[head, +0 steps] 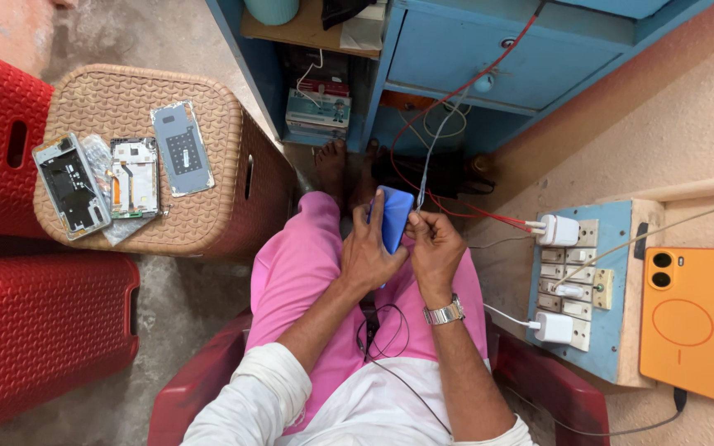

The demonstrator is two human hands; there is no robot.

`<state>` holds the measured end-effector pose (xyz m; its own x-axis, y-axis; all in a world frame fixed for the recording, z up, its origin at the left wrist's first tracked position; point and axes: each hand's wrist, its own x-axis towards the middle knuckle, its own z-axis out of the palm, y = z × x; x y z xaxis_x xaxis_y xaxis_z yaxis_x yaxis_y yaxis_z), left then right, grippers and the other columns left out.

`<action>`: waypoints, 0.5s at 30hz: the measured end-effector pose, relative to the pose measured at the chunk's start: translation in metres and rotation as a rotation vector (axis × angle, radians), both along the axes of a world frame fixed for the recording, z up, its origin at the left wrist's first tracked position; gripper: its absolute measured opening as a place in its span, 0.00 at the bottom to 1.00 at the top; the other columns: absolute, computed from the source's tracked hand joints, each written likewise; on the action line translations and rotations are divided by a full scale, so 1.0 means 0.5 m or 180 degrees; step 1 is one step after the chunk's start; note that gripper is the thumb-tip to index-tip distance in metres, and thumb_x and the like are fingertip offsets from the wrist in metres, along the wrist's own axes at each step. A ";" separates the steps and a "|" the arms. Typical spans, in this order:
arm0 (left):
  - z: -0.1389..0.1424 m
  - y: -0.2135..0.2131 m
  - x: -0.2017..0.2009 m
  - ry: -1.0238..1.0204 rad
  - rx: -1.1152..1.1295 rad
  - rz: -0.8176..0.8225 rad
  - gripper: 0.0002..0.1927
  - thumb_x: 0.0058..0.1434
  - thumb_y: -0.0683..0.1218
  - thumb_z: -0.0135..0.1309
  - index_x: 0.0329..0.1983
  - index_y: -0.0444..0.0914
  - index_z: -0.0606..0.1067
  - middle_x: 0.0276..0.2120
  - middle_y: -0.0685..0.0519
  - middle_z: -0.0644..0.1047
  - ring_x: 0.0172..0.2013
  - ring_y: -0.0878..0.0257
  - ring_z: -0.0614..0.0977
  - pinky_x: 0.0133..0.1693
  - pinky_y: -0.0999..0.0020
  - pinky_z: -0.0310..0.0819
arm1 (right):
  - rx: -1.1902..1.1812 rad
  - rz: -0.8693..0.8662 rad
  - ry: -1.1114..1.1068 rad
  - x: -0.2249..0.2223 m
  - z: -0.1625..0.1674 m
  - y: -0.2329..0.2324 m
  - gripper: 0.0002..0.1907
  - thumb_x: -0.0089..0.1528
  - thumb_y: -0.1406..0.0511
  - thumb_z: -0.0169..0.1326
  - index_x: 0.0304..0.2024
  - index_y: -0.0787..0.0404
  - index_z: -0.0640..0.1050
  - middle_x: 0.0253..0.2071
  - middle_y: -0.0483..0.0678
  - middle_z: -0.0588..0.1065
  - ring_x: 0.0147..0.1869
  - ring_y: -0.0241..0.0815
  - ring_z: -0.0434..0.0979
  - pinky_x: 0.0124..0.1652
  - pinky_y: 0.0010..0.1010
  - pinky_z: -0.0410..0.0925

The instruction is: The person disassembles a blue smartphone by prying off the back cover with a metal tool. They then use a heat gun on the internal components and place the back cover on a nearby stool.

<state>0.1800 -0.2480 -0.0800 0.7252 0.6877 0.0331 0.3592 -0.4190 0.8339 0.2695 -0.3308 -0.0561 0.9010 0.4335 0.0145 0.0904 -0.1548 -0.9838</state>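
Since both hands are busy over the lap, starting there and working outward:

Blue phone: blue phone (395, 216) sits above the pink-trousered knees, held upright-ish between both hands, well clear of the stools and the switchboard.

Left hand: left hand (371, 254) is wrapped around the phone's left edge and back, fingers curled shut on it.

Right hand: right hand (433, 246) has its fingertips pinched together at the phone's right edge, right where the thin grey cable (433, 147) comes down. Can't tell if it's pinching the plug or the phone's rim.

Doing it well: my take, keep the left hand's grip steady so the phone doesn't twist, and work the right fingertips straight along the edge, not at an angle. Watch the red wire (464, 87), it crosses close by and could snag.

Switchboard: blue board (621, 272) to the right carries two white chargers (557, 230) plugged in.

Orange phone: orange phone (686, 320) lies flat beside the board, cable in its bottom end.

Wicker stool: brown woven stool (216, 206) to the left holds three stripped phone parts (134, 177), side by side, touching or nearly so.

Shelf: blue cabinet (489, 58) ahead has an open compartment with small boxes (317, 107) stacked inside.

Red stools: red plastic stools (43, 330) at far left.
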 end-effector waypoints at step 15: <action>0.005 0.007 -0.023 -0.1858 -0.3754 -0.0757 0.31 0.63 0.46 0.42 0.69 0.30 0.67 0.61 0.52 0.75 0.62 0.60 0.73 0.63 0.69 0.63 | -0.0631 0.0351 0.0559 0.026 0.027 -0.078 0.30 0.67 0.61 0.56 0.67 0.68 0.66 0.54 0.48 0.74 0.51 0.35 0.73 0.44 0.23 0.68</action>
<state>0.1686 -0.2443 -0.0775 0.9138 0.3793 -0.1451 -0.1522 0.6511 0.7436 0.2823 -0.3697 -0.0426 0.8296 0.5078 -0.2324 -0.0517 -0.3445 -0.9373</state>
